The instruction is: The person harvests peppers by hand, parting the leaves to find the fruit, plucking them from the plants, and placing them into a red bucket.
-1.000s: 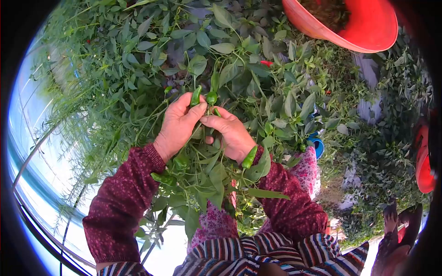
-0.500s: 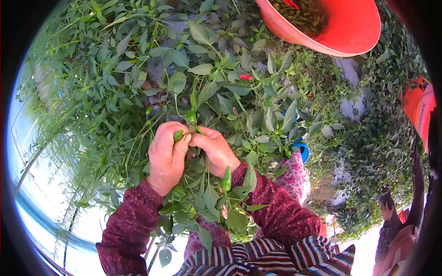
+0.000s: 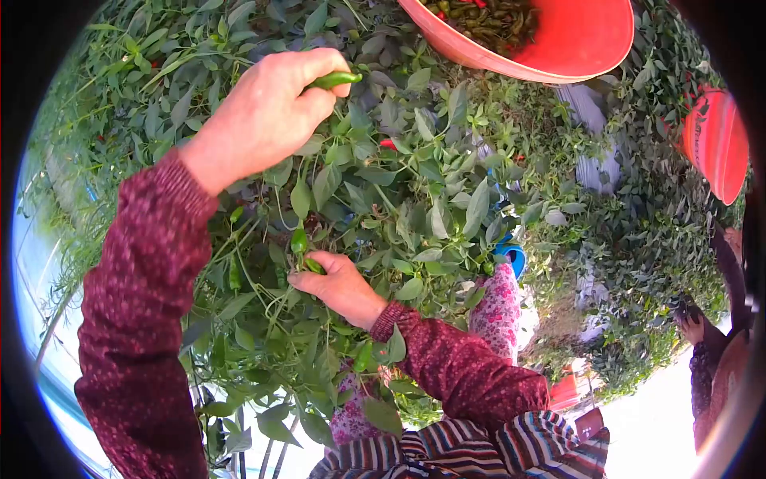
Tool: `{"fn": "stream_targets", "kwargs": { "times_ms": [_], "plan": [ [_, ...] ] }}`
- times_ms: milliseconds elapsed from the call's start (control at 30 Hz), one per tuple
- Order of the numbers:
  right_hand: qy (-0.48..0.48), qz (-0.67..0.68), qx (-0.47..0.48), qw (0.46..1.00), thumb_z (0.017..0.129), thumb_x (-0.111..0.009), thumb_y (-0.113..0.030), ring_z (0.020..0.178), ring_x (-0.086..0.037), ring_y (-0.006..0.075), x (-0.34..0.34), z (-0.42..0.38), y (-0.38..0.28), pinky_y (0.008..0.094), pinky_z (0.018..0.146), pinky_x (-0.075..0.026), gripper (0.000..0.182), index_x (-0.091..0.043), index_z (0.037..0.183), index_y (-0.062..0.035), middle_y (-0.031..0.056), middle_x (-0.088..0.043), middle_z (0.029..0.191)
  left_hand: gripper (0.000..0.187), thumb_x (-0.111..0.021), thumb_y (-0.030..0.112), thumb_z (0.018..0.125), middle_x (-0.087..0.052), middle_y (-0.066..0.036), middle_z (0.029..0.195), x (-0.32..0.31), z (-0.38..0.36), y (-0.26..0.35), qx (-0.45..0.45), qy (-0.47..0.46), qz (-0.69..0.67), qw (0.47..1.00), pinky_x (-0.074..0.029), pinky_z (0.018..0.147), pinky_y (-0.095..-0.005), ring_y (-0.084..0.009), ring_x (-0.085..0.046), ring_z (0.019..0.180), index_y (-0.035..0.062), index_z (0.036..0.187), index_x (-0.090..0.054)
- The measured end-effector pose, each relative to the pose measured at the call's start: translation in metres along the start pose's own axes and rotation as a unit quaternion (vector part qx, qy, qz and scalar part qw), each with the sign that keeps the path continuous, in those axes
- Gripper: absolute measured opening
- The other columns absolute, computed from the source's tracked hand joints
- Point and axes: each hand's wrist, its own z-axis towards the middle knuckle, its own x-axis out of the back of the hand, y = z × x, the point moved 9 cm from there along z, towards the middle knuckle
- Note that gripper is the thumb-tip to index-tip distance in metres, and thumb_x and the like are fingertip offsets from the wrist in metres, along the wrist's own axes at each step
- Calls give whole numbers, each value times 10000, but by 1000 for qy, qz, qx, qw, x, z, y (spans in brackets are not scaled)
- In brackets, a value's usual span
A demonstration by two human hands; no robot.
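My left hand (image 3: 275, 108) is raised at the upper left, closed around a green chili pepper (image 3: 335, 80) whose tip sticks out past the fingers. Lower down, my right hand (image 3: 341, 289) is among the stems of the pepper plant (image 3: 267, 307), its fingers pinched with a small green chili pepper (image 3: 314, 266) between them. Just above those fingertips hangs another green pepper (image 3: 298, 240). More green peppers hang on the plant, one (image 3: 363, 357) beneath my right wrist and one (image 3: 234, 273) to the left.
A large red tub (image 3: 586, 40) holding many picked peppers stands at the top right. Another red bucket (image 3: 718, 148) is at the far right, above a co-worker's hand (image 3: 692, 327). A blue container (image 3: 511, 259) sits by my knee. Leafy plants spread all around.
My left hand has left my right hand and moved up toward the tub, carrying a green pepper. My right hand has shifted slightly left and down. The view has tilted a little.
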Motion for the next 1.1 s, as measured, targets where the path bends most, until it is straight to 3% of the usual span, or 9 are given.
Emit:
{"fn": "stream_targets", "kwargs": {
  "times_ms": [367, 567, 700, 800, 867, 900, 967, 1067, 1100],
  "plan": [
    [0, -111, 17, 994, 847, -653, -155, 758, -497, 27, 6, 1, 3, 217, 692, -445, 233, -625, 1028, -11, -29, -619, 842, 339, -684, 227, 745, -632, -192, 949, -113, 71, -147, 264, -172, 130, 940, -470, 802, -388, -321, -609, 902, -11, 980, -637],
    [3, -58, 82, 995, 831, -655, -158, 716, -520, 54, 3, 9, 23, 247, 663, -463, 284, -615, 1052, 15, 35, -639, 812, 395, -711, 312, 712, -652, -228, 942, -189, 101, -232, 232, -267, 78, 932, -484, 758, -415, -350, -627, 874, -53, 853, -661],
    [-30, -9, 101, 994, 848, -636, -106, 864, -572, 78, 2, 3, 8, 266, 810, -470, 293, -601, 1123, -8, 56, -670, 979, 420, -716, 301, 748, -605, -205, 997, -183, 88, -216, 311, -179, 110, 927, -467, 775, -383, -338, -585, 890, -33, 967, -587],
    [-44, 2, 116, 992, 853, -625, -79, 896, -575, 83, -1, 1, 4, 274, 839, -466, 278, -602, 1124, -21, 44, -670, 1010, 331, -667, 225, 797, -618, -110, 1124, -144, 65, -184, 256, 30, 148, 955, -484, 850, -377, -277, -600, 993, 56, 1078, -617],
    [-45, -3, 112, 993, 853, -620, -66, 899, -576, 84, 0, 2, 15, 275, 843, -466, 271, -605, 1120, -25, 39, -669, 1017, 286, -611, 217, 855, -618, -86, 1083, -246, 86, -306, 117, -198, 354, 907, -458, 854, -375, -255, -594, 974, 75, 1101, -588],
    [-63, 103, 95, 988, 851, -618, -55, 905, -577, 85, 0, 8, 32, 276, 849, -466, 261, -609, 1111, -30, 37, -669, 1022, 348, -605, 294, 849, -606, -85, 1005, -253, 75, -352, 305, -90, -36, 948, -451, 784, -363, -236, -585, 905, 60, 1104, -568],
    [-80, 207, 76, 972, 850, -615, -44, 911, -577, 85, 0, 10, 39, 277, 855, -465, 251, -614, 1101, -35, 35, -669, 1027, 422, -598, 371, 843, -594, -85, 928, -265, 58, -366, 432, 36, -420, 797, -443, 714, -351, -216, -576, 837, 45, 1107, -548],
    [-77, 313, 22, 946, 843, -624, -41, 890, -578, 82, -2, 6, 29, 269, 842, -466, 241, -622, 1084, -49, 29, -675, 993, 330, -587, 292, 885, -625, -73, 963, -222, 63, -272, 443, 3, -239, 864, -446, 741, -403, -190, -574, 837, 15, 1062, -576],
    [-58, 185, 67, 979, 844, -630, -56, 882, -577, 80, 1, 4, 21, 267, 830, -466, 243, -623, 1087, -57, 28, -676, 984, 315, -585, 279, 892, -630, -71, 969, -213, 55, -263, 445, -3, -207, 871, -446, 745, -412, -186, -574, 837, 10, 1055, -581]
  ]
}}
